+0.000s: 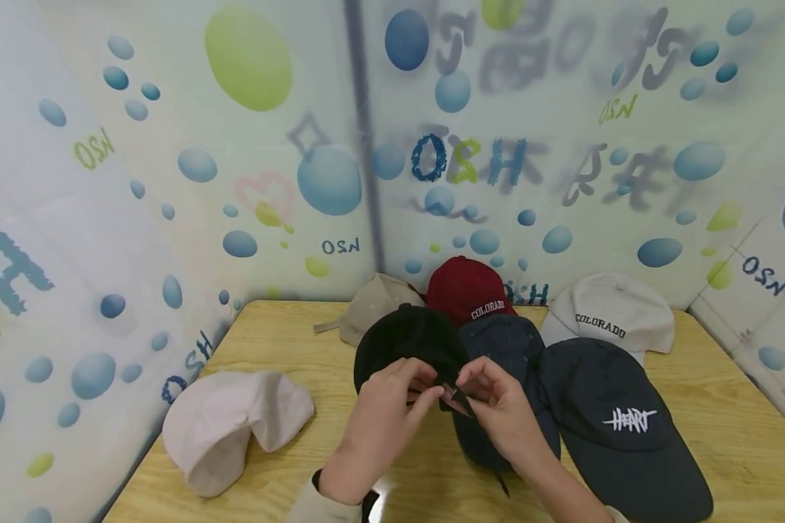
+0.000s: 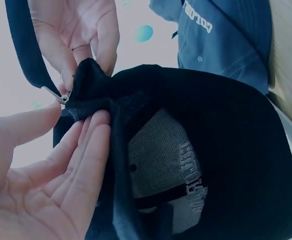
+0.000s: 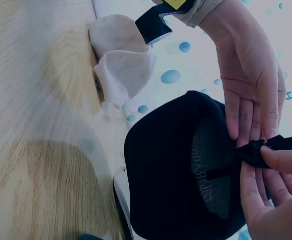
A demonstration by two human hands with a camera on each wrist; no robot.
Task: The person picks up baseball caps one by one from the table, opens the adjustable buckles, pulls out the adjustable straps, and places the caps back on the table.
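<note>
A black cap [image 1: 402,338] is held up over the table, its hollow inside and stitched lettering showing in the left wrist view. At its back edge, my left hand [image 1: 389,410] pinches the cap's rim close to a small metal buckle [image 2: 62,98], thumb against the buckle. Opposite it, my right hand [image 1: 497,407] pinches the black strap [image 1: 461,401] by the same buckle, with fingertips nearly meeting the left ones. The strap's loose end [image 2: 23,45] sticks out past the fingers in the left wrist view.
A pale pink cap [image 1: 235,425] lies at the left of the wooden table [image 1: 288,472]. Behind the hands are a beige cap [image 1: 373,309] and a dark red cap [image 1: 467,290]. To the right lie a navy cap [image 1: 506,349], a dark HEART cap [image 1: 595,392] and a light grey cap [image 1: 618,301].
</note>
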